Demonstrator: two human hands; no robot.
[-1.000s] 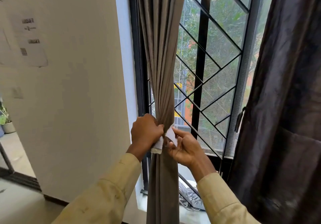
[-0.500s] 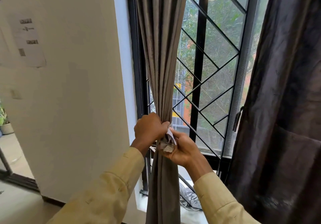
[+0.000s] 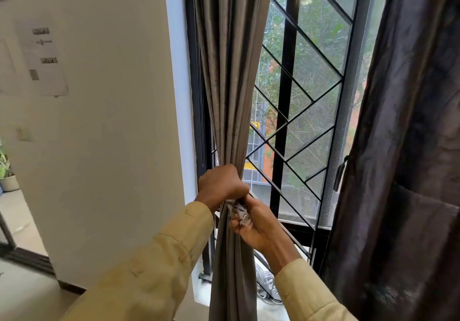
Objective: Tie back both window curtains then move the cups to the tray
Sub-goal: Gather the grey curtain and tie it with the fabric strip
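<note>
The grey-brown left curtain [image 3: 230, 76] hangs gathered into a tight bundle against the left side of the window. My left hand [image 3: 220, 183] is clenched around the bundle at waist height. Just below and to the right, my right hand [image 3: 256, 223] pinches a crumpled white tie-back strip [image 3: 239, 212] against the curtain. The dark right curtain [image 3: 408, 161] hangs loose along the right edge. No cups or tray are in view.
A window with a black diagonal grille [image 3: 296, 126] lies behind the curtains. A white wall [image 3: 99, 146] with taped papers [image 3: 42, 56] fills the left. A potted plant [image 3: 7, 173] stands on the floor far left. Cables lie on the sill [image 3: 266, 288].
The white strip, spread between both hands a second ago, is now bunched up in my right hand. Both hands have closed together on the curtain bundle.
</note>
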